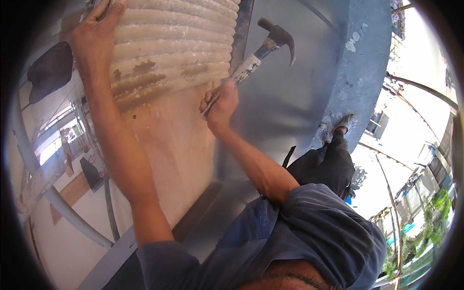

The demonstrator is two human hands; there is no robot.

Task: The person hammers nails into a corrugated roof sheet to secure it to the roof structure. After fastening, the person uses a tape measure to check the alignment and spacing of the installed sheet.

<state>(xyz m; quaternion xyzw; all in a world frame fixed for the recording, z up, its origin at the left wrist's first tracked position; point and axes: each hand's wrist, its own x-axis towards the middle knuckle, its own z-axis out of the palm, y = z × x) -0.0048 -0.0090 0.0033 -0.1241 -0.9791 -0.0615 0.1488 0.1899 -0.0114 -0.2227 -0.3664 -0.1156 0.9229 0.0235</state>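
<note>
Beside ribbed panelling (179,43), the right hand (224,104) clasps a dark-headed claw hammer (247,68), its white handle (242,75) chipped; how the left hand (99,31) grips, I cannot tell.

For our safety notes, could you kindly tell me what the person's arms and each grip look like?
The left grip and right grip are bare hands, without gloves. Both forearms are uncovered, and I see no watch, bracelet or clear marking on them. The short sleeves are a dark, slightly greyish blue.
</note>
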